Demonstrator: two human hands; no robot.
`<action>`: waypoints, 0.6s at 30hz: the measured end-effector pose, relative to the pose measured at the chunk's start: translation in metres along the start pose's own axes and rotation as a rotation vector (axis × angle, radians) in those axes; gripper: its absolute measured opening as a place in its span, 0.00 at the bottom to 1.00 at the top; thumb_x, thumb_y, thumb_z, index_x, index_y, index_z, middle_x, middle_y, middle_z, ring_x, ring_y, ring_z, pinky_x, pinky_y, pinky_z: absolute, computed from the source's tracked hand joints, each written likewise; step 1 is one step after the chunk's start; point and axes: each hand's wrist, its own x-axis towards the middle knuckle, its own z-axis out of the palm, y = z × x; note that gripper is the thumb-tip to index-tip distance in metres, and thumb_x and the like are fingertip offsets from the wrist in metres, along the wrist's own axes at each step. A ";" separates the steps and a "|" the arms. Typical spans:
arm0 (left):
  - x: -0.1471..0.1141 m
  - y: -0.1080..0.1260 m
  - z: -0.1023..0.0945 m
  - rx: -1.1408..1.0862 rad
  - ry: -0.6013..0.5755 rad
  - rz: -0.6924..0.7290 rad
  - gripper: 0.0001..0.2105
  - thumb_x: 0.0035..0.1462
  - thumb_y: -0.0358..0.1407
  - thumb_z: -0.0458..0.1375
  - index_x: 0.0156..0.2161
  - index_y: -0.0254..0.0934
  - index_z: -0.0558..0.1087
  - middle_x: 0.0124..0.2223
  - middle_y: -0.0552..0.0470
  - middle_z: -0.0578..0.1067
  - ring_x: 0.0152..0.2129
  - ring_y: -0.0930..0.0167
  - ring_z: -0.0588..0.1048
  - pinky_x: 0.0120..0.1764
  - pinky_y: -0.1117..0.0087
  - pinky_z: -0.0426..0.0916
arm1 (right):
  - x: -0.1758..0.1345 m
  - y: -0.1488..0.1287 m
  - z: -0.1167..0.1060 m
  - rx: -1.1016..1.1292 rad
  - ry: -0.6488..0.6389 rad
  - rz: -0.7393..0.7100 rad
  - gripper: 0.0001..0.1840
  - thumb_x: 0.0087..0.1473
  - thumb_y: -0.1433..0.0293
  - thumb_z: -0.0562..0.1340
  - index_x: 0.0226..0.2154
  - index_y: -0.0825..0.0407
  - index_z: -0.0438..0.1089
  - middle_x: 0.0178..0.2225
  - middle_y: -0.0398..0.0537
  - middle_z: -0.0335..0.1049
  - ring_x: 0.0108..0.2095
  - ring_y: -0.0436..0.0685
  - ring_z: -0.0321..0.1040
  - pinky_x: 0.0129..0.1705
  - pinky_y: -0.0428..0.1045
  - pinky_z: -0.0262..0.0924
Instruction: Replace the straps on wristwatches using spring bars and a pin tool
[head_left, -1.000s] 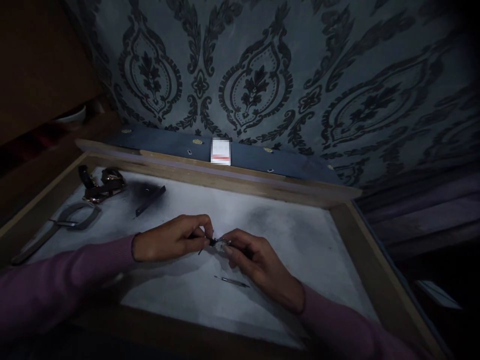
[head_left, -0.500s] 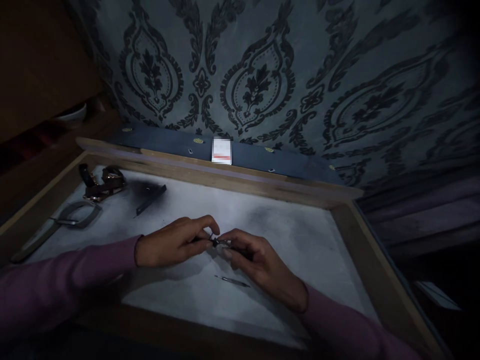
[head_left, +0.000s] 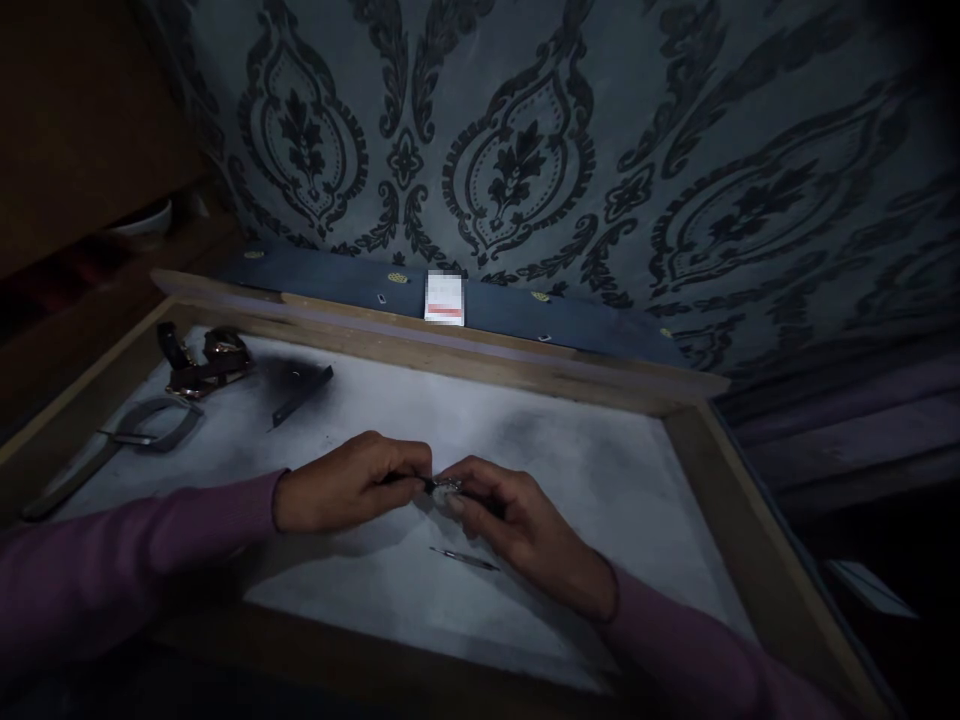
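Note:
Above the white-lined tray, my right hand (head_left: 525,530) pinches a small silvery round watch (head_left: 448,489) between thumb and fingers. My left hand (head_left: 356,485) is closed at the watch's left side, thumb and index finger pressed on a narrow dark piece that looks like its strap. Fingers cover much of both, and the dim light hides how strap and watch case meet. Below the hands, a thin metal tool (head_left: 465,560) with a pointed end lies on the white lining.
The shallow wooden tray (head_left: 480,350) has raised sides. At its left lie dark-strapped watches (head_left: 206,365), a grey strap watch (head_left: 154,425) and a dark flat bar (head_left: 302,397). A small white and red box (head_left: 445,298) stands behind the back rim, before a patterned wall.
My left index finger, raised and bent before, has come down onto the thumb at the dark piece. My right hand keeps its hold on the watch almost unmoved.

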 end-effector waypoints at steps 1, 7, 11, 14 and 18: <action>0.000 0.000 0.000 -0.057 -0.007 -0.021 0.07 0.60 0.33 0.50 0.32 0.35 0.67 0.25 0.58 0.64 0.22 0.77 0.61 0.26 0.77 0.55 | 0.000 0.000 0.000 -0.007 0.004 0.000 0.11 0.61 0.62 0.59 0.37 0.53 0.68 0.25 0.40 0.64 0.23 0.47 0.58 0.25 0.44 0.54; 0.003 -0.006 -0.003 -0.336 -0.032 -0.184 0.07 0.58 0.37 0.54 0.32 0.35 0.67 0.19 0.61 0.61 0.16 0.78 0.58 0.22 0.77 0.53 | 0.001 -0.004 -0.004 -0.077 0.053 -0.001 0.15 0.61 0.58 0.58 0.33 0.54 0.69 0.23 0.39 0.62 0.22 0.47 0.57 0.24 0.44 0.53; 0.005 -0.007 -0.003 -0.542 -0.009 -0.234 0.08 0.55 0.38 0.57 0.31 0.35 0.68 0.17 0.62 0.60 0.14 0.79 0.55 0.20 0.77 0.50 | 0.001 -0.005 -0.009 -0.113 0.086 -0.004 0.15 0.61 0.58 0.58 0.34 0.54 0.70 0.21 0.39 0.61 0.22 0.47 0.56 0.23 0.44 0.51; 0.005 -0.006 -0.003 -0.694 0.002 -0.231 0.08 0.53 0.38 0.59 0.32 0.34 0.69 0.16 0.64 0.59 0.14 0.80 0.52 0.19 0.76 0.47 | 0.001 -0.004 -0.012 -0.123 0.119 -0.020 0.14 0.62 0.60 0.58 0.35 0.54 0.70 0.22 0.40 0.62 0.23 0.48 0.56 0.24 0.44 0.51; 0.006 -0.005 -0.005 -0.669 -0.021 -0.202 0.08 0.54 0.37 0.59 0.32 0.34 0.69 0.16 0.63 0.60 0.14 0.79 0.53 0.19 0.76 0.48 | 0.001 -0.004 -0.014 -0.180 0.142 -0.054 0.13 0.62 0.62 0.57 0.34 0.54 0.70 0.23 0.41 0.65 0.24 0.49 0.59 0.26 0.45 0.53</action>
